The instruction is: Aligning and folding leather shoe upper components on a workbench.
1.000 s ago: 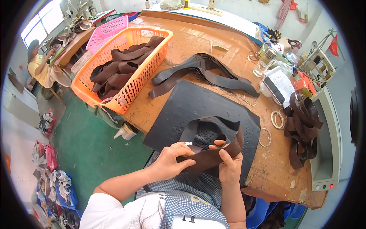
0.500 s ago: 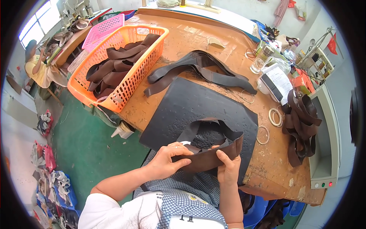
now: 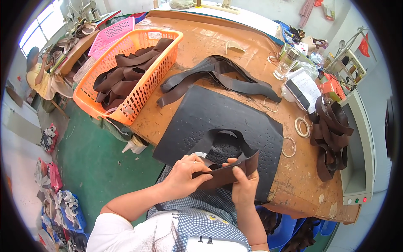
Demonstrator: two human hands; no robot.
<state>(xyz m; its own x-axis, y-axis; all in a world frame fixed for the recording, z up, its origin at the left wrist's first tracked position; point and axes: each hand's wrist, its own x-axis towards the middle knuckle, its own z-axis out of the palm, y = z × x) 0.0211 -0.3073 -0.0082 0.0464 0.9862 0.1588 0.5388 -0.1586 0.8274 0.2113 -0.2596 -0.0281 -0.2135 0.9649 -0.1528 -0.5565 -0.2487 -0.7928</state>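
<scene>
A dark brown leather-like strip point(image 3: 222, 175), bent into a loop, is held on edge above the black pitted mat point(image 3: 226, 111) at the table's near side. My left hand point(image 3: 184, 173) pinches the strip's near edge between thumb and fingers. My right hand point(image 3: 244, 185) grips the same strip farther right, thumb on the outer face and fingertips behind it. Just behind my left fingers shows a small white bit that I cannot make out. The loop's far side arches over the mat, grey-black on its inner face.
More strips point(image 3: 218, 73) lie beyond the mat. An orange basket point(image 3: 153, 82) full of brown strips stands at the left. Rings point(image 3: 302, 127), a glass jar point(image 3: 282, 70), a notepad point(image 3: 308, 90) and a strip pile point(image 3: 331, 138) line the right, beside a grey machine point(image 3: 359, 168).
My right hand has slid a little left with its end of the strip, closer to my left hand. The loop has shifted left and narrowed slightly. My left hand stays nearly in place.
</scene>
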